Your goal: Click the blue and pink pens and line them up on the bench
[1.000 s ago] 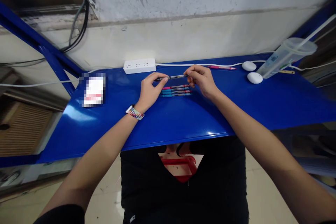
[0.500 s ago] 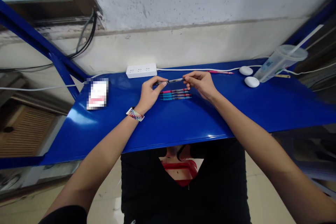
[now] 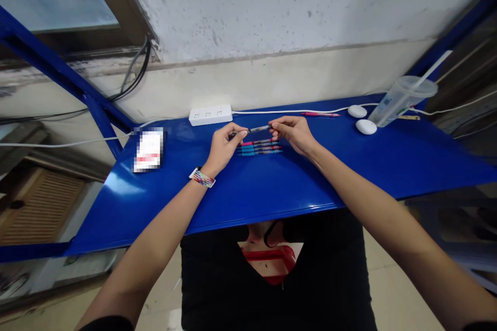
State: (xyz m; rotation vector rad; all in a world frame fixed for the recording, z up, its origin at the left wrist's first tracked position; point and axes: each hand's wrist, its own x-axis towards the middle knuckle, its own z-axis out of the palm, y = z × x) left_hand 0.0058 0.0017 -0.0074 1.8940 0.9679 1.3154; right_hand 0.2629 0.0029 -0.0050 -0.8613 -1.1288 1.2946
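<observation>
A dark pen (image 3: 259,129) with a clear barrel is held level between my two hands, just above the blue table. My left hand (image 3: 225,146) pinches its left end between thumb and fingers. At the other end, my right hand (image 3: 294,133) has its thumb and fingertips closed on the tip. Right below lie several pens (image 3: 259,149) side by side, one pink and the others blue, their right ends pointing toward my right hand. My fingers partly cover both ends of the held pen.
Along the wall sits a white power strip (image 3: 210,115), its cable running right past a pink pen (image 3: 320,114). Two white rounded objects (image 3: 366,126) and a clear cup (image 3: 404,98) with a straw stand at the right. A blurred-out item (image 3: 149,150) lies at the left on the blue table (image 3: 264,186).
The whole scene has shifted slightly in view as the head moved. Both hands keep hold of the same pen, with hardly any change in grip.
</observation>
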